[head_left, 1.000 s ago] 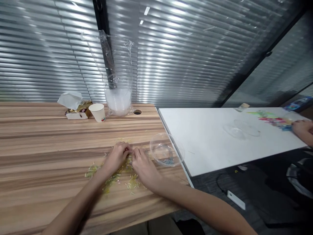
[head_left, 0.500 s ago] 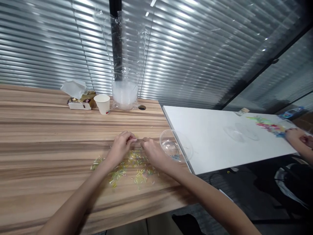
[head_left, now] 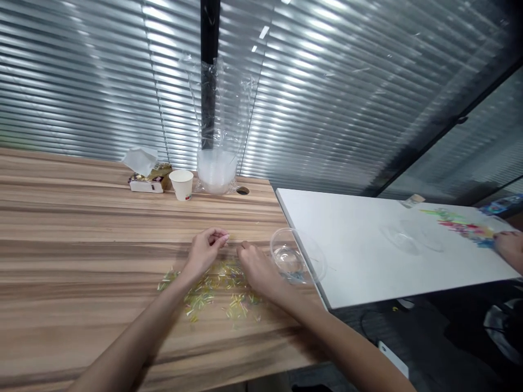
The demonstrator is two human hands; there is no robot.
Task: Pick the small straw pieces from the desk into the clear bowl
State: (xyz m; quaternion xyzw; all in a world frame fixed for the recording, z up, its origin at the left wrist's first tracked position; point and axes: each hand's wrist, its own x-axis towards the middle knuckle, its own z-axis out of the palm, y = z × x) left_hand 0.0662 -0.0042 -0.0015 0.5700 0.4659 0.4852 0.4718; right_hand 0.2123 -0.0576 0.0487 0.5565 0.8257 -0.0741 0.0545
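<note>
My left hand is over the wooden table, thumb and fingertips pinched together; whatever sits between them is too small to name. Close by on the right, my right hand has its fingers curled down at the upper edge of a spread of small yellow-green translucent pieces, and its fingertips are partly hidden. Beside my right hand stands a clear round plastic bowl with a few bluish pieces at its bottom.
A tissue pack, a paper cup and bagged stacked plastic bowls stand at the back. On the adjoining white table are clear lids, coloured pieces and another person's hand.
The view has shifted, so the tables sit lower in it. My hands have moved slightly apart, and my right fingertips are lower. The other person's hand is further right in view.
</note>
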